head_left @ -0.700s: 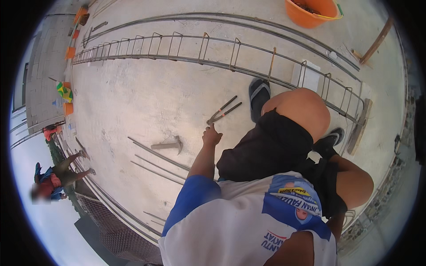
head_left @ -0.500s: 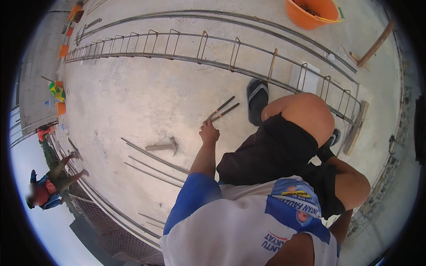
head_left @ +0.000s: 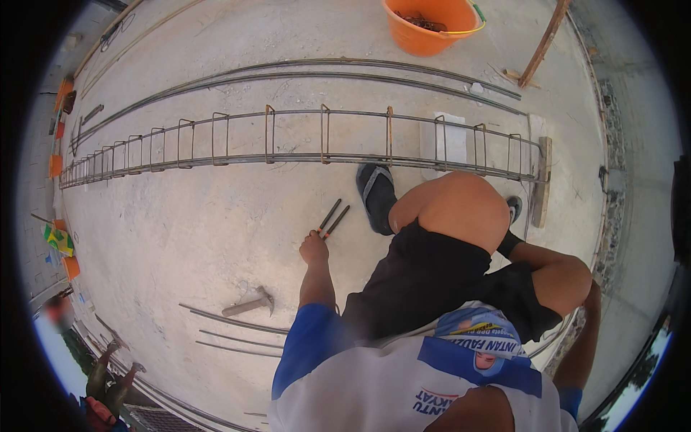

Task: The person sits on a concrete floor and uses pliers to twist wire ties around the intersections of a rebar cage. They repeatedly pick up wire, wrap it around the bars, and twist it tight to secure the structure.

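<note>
My left hand [head_left: 314,248] is closed around the head end of a pair of pincers [head_left: 335,219] at floor level. Their two black handles, with orange-red bands, point away from me and stand slightly apart; my fingers hide the jaws. My right forearm [head_left: 580,338] reaches up along the outside of my bent right knee, and the knee hides the fingers of that hand. A claw hammer [head_left: 245,305] lies on the concrete to the left of my left arm. Beyond my sandalled foot [head_left: 376,198] stretches a long rebar cage [head_left: 295,157] with square stirrups.
Loose rebar [head_left: 234,319] lies near the hammer, and longer bars [head_left: 302,74] run behind the cage. An orange bucket [head_left: 425,32] holds dark pieces. A wooden block [head_left: 542,183] is at the cage's right end. Another person [head_left: 108,374] stands at the lower left.
The view has shifted, so the cage and bucket appear lower and further left. My right arm has come out from behind my thigh to beside the knee. My left hand still grips the pincers.
</note>
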The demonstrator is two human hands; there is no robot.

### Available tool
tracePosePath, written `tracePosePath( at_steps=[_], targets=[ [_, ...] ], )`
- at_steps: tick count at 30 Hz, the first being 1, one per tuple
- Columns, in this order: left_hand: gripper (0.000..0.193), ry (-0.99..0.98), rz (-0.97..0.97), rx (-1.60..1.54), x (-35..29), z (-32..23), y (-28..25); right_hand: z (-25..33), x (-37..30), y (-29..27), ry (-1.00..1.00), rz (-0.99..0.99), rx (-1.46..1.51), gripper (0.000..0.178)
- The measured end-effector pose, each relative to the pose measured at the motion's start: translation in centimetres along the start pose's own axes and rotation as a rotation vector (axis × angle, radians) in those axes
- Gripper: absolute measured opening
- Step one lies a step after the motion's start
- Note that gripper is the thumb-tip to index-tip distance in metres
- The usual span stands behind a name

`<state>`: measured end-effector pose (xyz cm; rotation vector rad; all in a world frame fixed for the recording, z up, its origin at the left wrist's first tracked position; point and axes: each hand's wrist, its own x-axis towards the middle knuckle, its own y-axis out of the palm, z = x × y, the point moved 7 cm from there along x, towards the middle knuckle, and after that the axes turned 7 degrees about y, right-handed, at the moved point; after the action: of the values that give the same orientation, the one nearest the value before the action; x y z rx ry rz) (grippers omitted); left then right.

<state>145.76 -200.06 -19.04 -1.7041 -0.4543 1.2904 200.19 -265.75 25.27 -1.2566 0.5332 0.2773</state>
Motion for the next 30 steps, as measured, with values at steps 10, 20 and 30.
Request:
tracePosePath(
  at_steps=[10,20,30],
  targets=[
    [0.03,-0.034,0.342,-1.011,-4.1,-3.0,-6.6,13.2,-5.9,-5.8,-0.214,-0.548,-0.155,0.043],
    [0.049,0.699,-0.36,-0.426,-11.0,-18.5,-47.8,42.5,-21.1,3.4,-1.152,-0.422,-0.121,0.062],
    [0.033,1.482,-0.133,0.37,-23.7,-49.9,-45.4,34.0,-12.4,11.1,-0.779,-0.084,-0.026,0.055]
  ],
)
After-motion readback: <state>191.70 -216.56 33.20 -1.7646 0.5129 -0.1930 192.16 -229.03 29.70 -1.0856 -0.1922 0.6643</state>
